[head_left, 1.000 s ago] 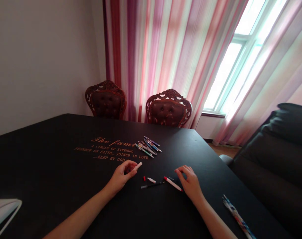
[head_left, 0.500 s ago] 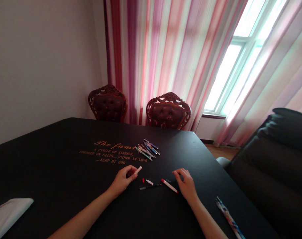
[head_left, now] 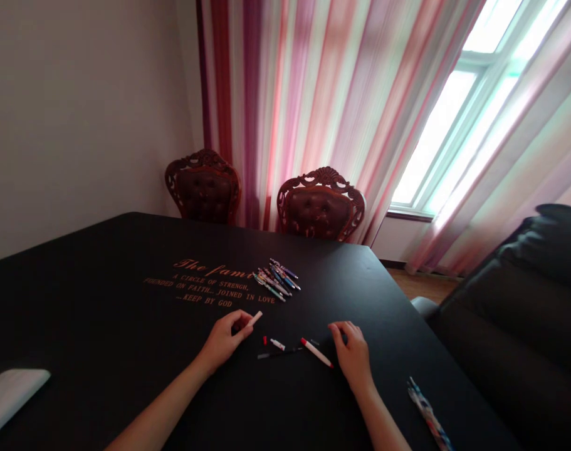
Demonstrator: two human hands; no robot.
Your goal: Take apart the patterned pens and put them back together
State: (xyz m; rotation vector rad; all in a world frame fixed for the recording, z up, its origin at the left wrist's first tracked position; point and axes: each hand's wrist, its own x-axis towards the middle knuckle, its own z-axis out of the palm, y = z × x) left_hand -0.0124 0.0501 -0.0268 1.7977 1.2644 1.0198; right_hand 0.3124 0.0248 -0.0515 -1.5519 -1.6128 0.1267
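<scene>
My left hand (head_left: 223, 338) is closed around a short white pen barrel (head_left: 256, 318), pinched between thumb and fingertips just above the black table. My right hand (head_left: 353, 352) lies low over the tabletop with curled fingers, thumb and index tips together; anything between them is too small to make out. Between the hands lie a small red pen part (head_left: 265, 340), a short white pen section (head_left: 277, 344) and a thin dark refill (head_left: 280, 354). Nearest my right hand is a white pen with red ends (head_left: 316, 352), beside a tiny dark piece (head_left: 315, 342).
A pile of several patterned pens (head_left: 276, 279) lies beyond my hands. More patterned pens (head_left: 426, 410) sit by the table's (head_left: 101, 269) right edge. A white object (head_left: 15, 394) is at the near left. Carved chairs (head_left: 320, 203) stand behind; a black leather seat (head_left: 515, 313) is right.
The view has shifted slightly, moving the table items a little left in the picture. Both hands keep nearly the same pose, and the left still holds the white barrel.
</scene>
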